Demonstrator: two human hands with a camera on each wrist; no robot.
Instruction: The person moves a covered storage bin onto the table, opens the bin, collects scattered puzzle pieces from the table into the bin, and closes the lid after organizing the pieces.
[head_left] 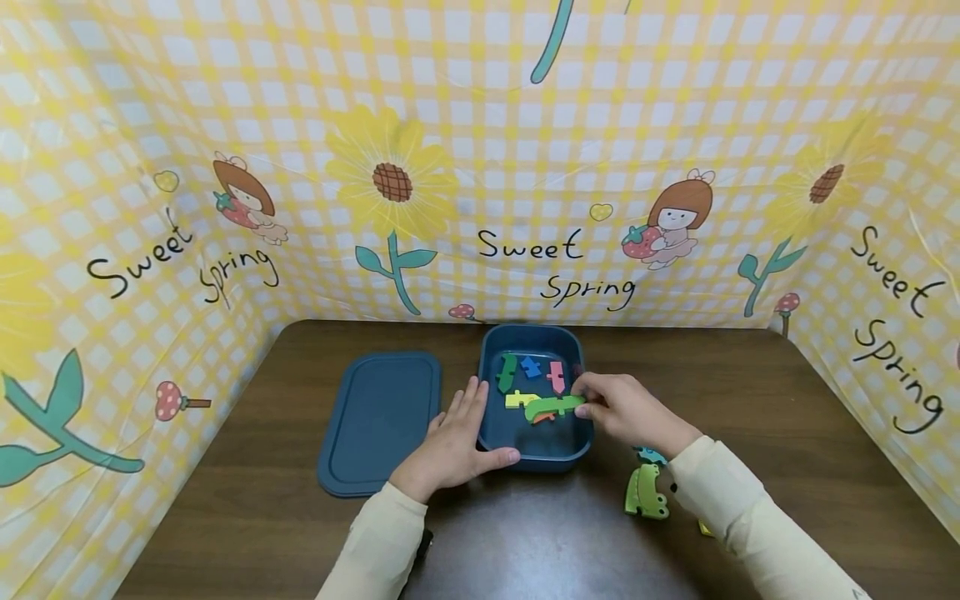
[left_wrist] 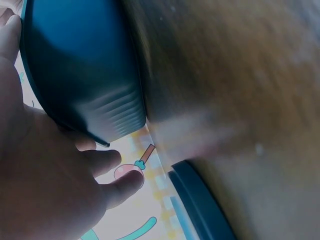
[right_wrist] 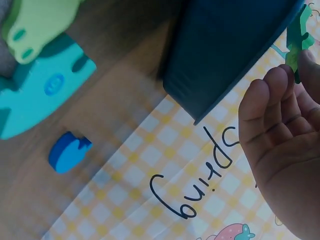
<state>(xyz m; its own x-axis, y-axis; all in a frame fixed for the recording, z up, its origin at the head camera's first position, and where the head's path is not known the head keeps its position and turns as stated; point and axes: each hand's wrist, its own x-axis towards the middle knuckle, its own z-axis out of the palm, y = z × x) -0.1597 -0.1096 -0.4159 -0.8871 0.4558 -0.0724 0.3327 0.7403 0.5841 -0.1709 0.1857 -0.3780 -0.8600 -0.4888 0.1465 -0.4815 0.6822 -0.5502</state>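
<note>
1. Head view: I took the blue box on the desk as my landmark. My left hand lay against the box's left wall, fingers straight along the rim and the thumb stretched across the near corner. It gripped nothing; I judged it was there to keep the box from sliding. My right hand reached over the box's right rim and pinched the end of a long green piece, held low over the box's floor. Inside the box lay a dark green piece, a blue piece, a pink piece and a yellow piece. The lid lay flat to the left of the box, clear of its opening. A frog-shaped green piece waited just right of the box's near corner, close to my right forearm.

2. Left wrist view: my left hand sat beside the box's outer wall, fingers loosely extended and holding nothing. The lid's edge showed apart from the box.

3. Right wrist view: my right hand's fingertips closed on the green piece just beyond the box's corner. The frog-shaped piece, a turquoise piece and a small blue piece lay on the desk outside the box.
</note>
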